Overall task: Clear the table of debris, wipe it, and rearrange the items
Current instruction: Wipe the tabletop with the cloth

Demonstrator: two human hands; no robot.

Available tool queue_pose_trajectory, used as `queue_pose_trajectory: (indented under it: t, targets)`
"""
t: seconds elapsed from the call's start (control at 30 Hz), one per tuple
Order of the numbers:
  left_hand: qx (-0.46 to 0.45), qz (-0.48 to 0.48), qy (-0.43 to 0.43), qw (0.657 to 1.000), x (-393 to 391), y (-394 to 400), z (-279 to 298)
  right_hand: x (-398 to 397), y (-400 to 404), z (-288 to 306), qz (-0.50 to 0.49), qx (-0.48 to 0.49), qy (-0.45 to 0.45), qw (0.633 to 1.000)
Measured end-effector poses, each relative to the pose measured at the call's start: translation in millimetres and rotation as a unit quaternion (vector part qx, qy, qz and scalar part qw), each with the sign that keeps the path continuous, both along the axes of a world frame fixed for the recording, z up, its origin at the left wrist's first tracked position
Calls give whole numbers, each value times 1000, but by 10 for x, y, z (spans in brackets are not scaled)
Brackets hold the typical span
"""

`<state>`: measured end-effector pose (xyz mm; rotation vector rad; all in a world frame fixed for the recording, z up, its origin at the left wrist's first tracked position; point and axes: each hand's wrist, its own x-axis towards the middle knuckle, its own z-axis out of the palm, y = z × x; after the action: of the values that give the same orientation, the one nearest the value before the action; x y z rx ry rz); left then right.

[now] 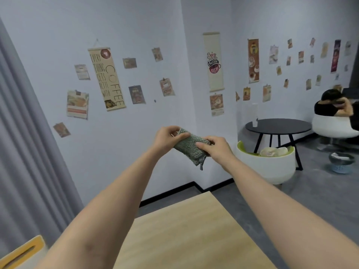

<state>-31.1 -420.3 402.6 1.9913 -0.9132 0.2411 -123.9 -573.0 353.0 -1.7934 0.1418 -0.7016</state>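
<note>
A folded grey-green cloth (189,150) is held up in the air in front of me, well above the light wooden table (186,230). My left hand (169,138) pinches its upper left end, thumb on top. My right hand (215,148) grips its right side with curled fingers. A loose corner of the cloth hangs down below my right hand. The visible part of the tabletop below my arms carries nothing.
A yellow chair back (21,253) shows at the lower left. A white and green tub chair (268,164) stands beyond the table, by a round black table (277,126) with a white cup (254,123). A person sits at the far right. Grey curtain on the left.
</note>
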Motion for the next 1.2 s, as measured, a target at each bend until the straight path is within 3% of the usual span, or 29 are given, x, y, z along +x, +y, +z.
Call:
queue_pose_trajectory:
  t: [0.17, 0.33, 0.47, 0.9, 1.2]
  targets:
    - [13, -33, 56, 998, 257, -127, -141, 206, -141, -51, 9, 65, -15, 998]
    - [-32, -80, 184, 979, 372, -451, -372, 456, -538, -205, -5, 53, -14, 998]
    - [-50, -94, 231, 967, 614, -746, -596, 725, -919, -410, 15, 68, -3, 998]
    - [-87, 47, 306, 947, 1380, -1655, -1915, 1820, -1924, -1627, 73, 43, 104, 991]
    - [-149, 136, 447, 872, 1811, -1603, -3313, 2434, -1917, -2886, 97, 10, 211, 972]
